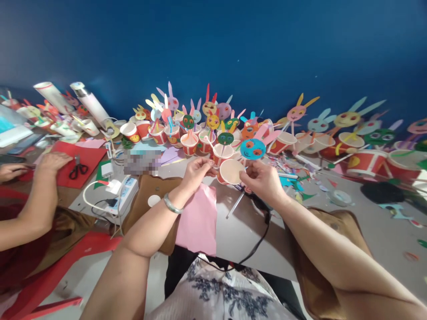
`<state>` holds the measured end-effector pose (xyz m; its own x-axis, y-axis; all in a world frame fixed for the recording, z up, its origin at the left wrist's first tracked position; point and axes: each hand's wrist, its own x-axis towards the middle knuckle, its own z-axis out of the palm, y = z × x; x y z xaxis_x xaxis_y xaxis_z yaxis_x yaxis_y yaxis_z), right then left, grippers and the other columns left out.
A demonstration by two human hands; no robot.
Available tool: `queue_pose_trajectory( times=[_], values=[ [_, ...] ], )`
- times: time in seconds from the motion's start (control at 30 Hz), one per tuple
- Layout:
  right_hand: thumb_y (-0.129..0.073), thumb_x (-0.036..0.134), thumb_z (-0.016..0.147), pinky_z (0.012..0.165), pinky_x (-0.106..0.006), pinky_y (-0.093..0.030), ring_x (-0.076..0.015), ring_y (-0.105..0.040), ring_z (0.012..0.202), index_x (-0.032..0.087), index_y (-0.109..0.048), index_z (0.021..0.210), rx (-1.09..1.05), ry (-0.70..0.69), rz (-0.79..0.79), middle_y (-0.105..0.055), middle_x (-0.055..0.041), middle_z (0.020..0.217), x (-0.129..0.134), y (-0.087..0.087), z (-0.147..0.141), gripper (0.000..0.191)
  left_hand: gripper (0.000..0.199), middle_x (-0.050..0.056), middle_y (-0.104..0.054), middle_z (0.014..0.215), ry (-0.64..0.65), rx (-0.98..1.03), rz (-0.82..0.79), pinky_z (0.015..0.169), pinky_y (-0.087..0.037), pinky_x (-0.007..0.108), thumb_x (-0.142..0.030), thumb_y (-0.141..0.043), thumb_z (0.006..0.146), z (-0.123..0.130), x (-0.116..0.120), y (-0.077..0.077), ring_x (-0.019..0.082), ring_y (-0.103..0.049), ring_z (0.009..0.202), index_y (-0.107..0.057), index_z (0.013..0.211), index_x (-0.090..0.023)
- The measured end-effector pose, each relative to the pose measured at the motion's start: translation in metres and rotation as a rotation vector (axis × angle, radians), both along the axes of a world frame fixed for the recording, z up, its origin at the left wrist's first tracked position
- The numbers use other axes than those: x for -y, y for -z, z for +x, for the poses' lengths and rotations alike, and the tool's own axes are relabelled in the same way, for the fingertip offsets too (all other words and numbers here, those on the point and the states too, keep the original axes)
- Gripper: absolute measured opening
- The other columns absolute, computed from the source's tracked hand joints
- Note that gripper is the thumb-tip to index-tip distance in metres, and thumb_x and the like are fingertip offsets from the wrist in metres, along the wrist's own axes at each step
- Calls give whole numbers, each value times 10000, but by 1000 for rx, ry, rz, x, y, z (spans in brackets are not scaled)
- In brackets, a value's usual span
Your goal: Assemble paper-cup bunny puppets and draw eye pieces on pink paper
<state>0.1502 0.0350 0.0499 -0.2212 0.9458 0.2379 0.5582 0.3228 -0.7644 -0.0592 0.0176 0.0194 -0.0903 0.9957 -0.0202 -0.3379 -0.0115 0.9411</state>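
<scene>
My left hand (199, 172) is closed in a pinch at the left of a paper cup (231, 171); what its fingertips hold is too small to make out. At the cup's right, my right hand (262, 180) has its thumb and fingers pressed together by the rim, around something I cannot make out. A blue paper bunny face (252, 149) with pink ears stands just behind the cup. Below my left hand lies a pink paper sheet (197, 220). A thin white stick (235, 203) slants beneath the cup.
Many decorated cups (189, 143) line the blue wall. At left are a power strip (125, 195), red paper (95, 160), scissors (78, 168) and another person's hands (55, 161). Paper scraps (308, 195) lie at right. A black cable (263, 234) crosses the front edge.
</scene>
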Motion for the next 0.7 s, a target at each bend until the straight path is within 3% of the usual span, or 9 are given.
queue_pose_trajectory(
  times=[0.33, 0.57, 0.7],
  values=[
    [-633, 363, 747, 507, -264, -460, -165, -582, 545, 202, -617, 826, -63, 83, 3, -602, -7, 608, -10, 11, 8, 179, 352, 10, -724, 739, 50, 41, 22, 712, -599, 274, -393, -852, 676, -1, 0, 1, 138, -724, 694, -669, 842, -143],
    [-649, 352, 757, 509, -291, -479, -179, -603, 524, 205, -636, 871, -94, 85, -14, -634, -15, 632, -9, 14, 13, 186, 350, 25, -731, 819, 22, -114, 99, 697, -589, 265, -422, -834, 708, -4, 1, 0, 131, -718, 691, -691, 876, -150],
    [-641, 368, 785, 506, -296, -472, -169, -594, 482, 204, -631, 915, -70, 68, -18, -630, -5, 623, -5, 15, 14, 210, 377, 18, -712, 714, -4, -170, 123, 643, -575, 248, -478, -816, 722, -3, 2, 1, 124, -698, 631, -690, 841, -143]
  ],
)
